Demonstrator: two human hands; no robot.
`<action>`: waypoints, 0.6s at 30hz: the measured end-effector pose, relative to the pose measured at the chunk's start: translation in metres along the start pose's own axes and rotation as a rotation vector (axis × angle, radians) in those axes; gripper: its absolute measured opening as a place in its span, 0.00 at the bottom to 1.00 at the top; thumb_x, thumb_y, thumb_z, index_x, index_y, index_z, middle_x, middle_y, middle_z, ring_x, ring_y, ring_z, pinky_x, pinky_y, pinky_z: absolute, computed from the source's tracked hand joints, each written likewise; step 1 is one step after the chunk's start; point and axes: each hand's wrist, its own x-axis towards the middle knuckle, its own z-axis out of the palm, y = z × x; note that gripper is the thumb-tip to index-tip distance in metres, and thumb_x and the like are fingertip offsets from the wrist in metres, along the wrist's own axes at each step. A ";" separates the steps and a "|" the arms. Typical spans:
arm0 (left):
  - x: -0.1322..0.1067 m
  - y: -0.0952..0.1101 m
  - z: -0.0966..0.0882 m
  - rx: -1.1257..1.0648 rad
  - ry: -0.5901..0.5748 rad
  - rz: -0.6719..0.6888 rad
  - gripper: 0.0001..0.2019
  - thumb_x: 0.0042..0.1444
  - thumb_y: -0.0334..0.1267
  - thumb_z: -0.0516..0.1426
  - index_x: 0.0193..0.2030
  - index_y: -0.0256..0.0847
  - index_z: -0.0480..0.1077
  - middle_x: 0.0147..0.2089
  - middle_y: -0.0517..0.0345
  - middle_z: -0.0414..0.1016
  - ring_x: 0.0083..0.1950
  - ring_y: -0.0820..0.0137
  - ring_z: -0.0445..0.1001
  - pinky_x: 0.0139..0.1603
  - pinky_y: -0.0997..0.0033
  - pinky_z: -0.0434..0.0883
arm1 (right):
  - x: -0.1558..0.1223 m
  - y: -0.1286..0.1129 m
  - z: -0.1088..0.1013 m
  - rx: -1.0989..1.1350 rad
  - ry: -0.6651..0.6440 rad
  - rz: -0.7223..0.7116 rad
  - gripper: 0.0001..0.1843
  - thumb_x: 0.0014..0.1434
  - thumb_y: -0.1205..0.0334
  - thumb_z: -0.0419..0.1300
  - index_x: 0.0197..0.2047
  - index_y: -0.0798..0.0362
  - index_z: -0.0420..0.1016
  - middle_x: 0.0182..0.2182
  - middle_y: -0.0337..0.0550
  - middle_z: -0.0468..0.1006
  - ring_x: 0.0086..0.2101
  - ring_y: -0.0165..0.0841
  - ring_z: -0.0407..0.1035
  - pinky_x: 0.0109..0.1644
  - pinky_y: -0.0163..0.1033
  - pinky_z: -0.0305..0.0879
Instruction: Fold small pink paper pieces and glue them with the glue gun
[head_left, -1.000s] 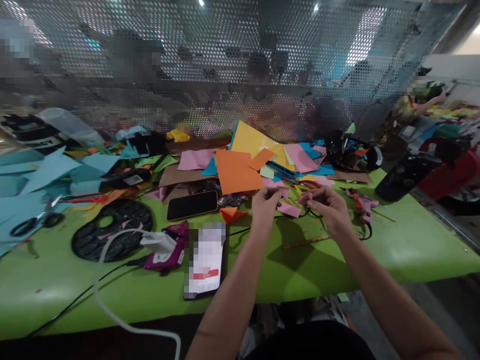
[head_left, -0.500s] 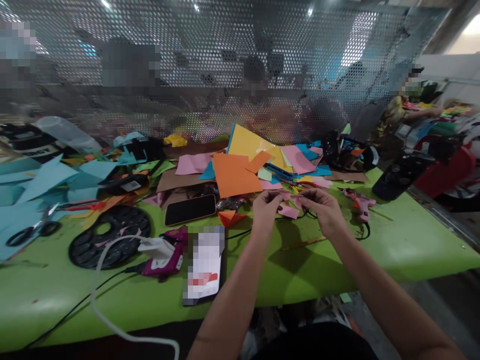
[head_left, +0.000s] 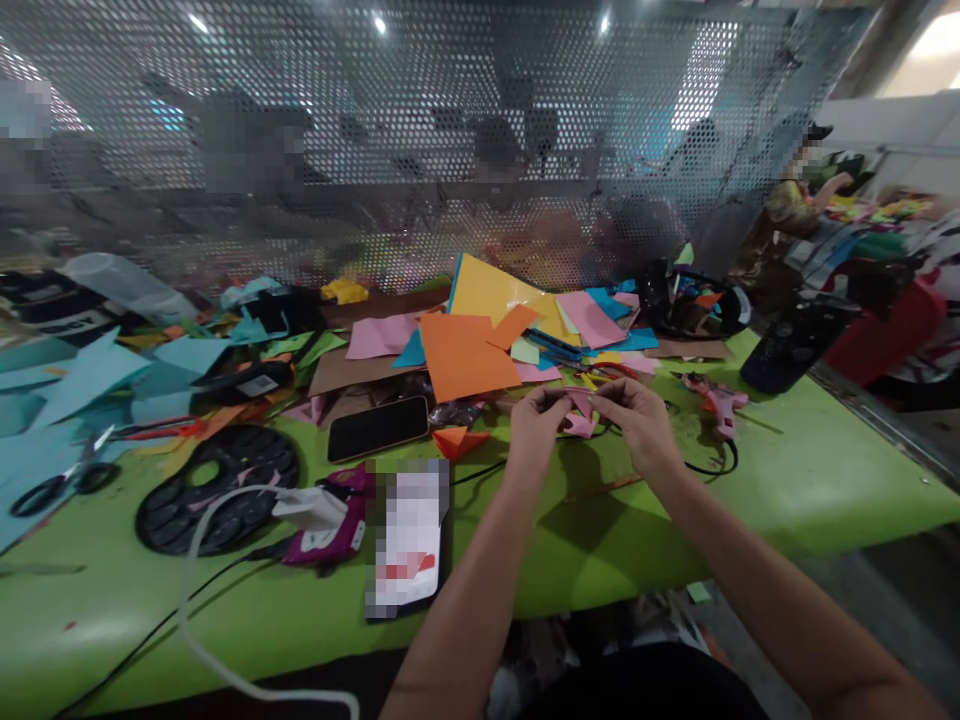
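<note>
Between my two hands is a small piece of pink paper, raised a little over the green table. My left hand pinches its left side with thumb and fingertips. On the other side, the thumb and fingers of my right hand are closed on the same paper. Part of the paper is hidden by my fingertips. Just below it shows another bit of pink paper. A thin wooden stick lies on the table under my right wrist. To the right rests a pink glue gun with a black cord.
Coloured paper sheets, such as an orange one, cover the back along a perforated metal screen. Leftward are a dark phone, a lit phone, a purple power adapter, a black palette and scissors. A person is at far right.
My hands have come closer together on the pink paper, and its shape between my fingers has changed. The view has shifted slightly.
</note>
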 end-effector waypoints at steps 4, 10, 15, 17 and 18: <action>0.000 0.000 0.000 0.004 -0.018 -0.002 0.06 0.41 0.35 0.63 0.29 0.36 0.76 0.24 0.62 0.74 0.22 0.78 0.66 0.27 0.76 0.66 | 0.001 0.000 0.000 -0.020 0.009 -0.003 0.15 0.43 0.52 0.72 0.28 0.53 0.76 0.23 0.37 0.75 0.24 0.29 0.64 0.28 0.35 0.61; 0.000 -0.003 -0.002 0.010 -0.045 0.011 0.07 0.41 0.36 0.63 0.30 0.37 0.77 0.24 0.61 0.75 0.22 0.78 0.66 0.26 0.76 0.66 | 0.002 0.001 0.000 -0.020 0.022 -0.008 0.16 0.42 0.51 0.73 0.28 0.52 0.76 0.23 0.37 0.75 0.24 0.29 0.64 0.28 0.35 0.61; 0.000 -0.003 -0.002 0.016 -0.063 0.011 0.08 0.41 0.37 0.64 0.30 0.37 0.77 0.24 0.61 0.74 0.22 0.77 0.66 0.26 0.75 0.67 | 0.002 0.001 -0.001 -0.044 0.024 -0.009 0.16 0.43 0.50 0.72 0.28 0.52 0.75 0.22 0.36 0.74 0.23 0.29 0.64 0.28 0.36 0.61; 0.000 -0.003 -0.002 0.010 -0.076 0.009 0.08 0.41 0.37 0.64 0.30 0.37 0.76 0.24 0.62 0.74 0.22 0.77 0.66 0.27 0.75 0.67 | 0.002 0.000 -0.001 -0.047 0.026 -0.008 0.17 0.43 0.50 0.72 0.28 0.52 0.75 0.22 0.36 0.74 0.23 0.29 0.64 0.28 0.36 0.61; 0.000 -0.003 -0.003 0.007 -0.083 0.005 0.08 0.41 0.37 0.64 0.30 0.37 0.76 0.24 0.62 0.73 0.22 0.77 0.66 0.27 0.75 0.67 | 0.002 0.000 -0.001 -0.045 0.027 -0.008 0.17 0.42 0.50 0.72 0.28 0.52 0.75 0.22 0.36 0.74 0.23 0.29 0.64 0.28 0.36 0.61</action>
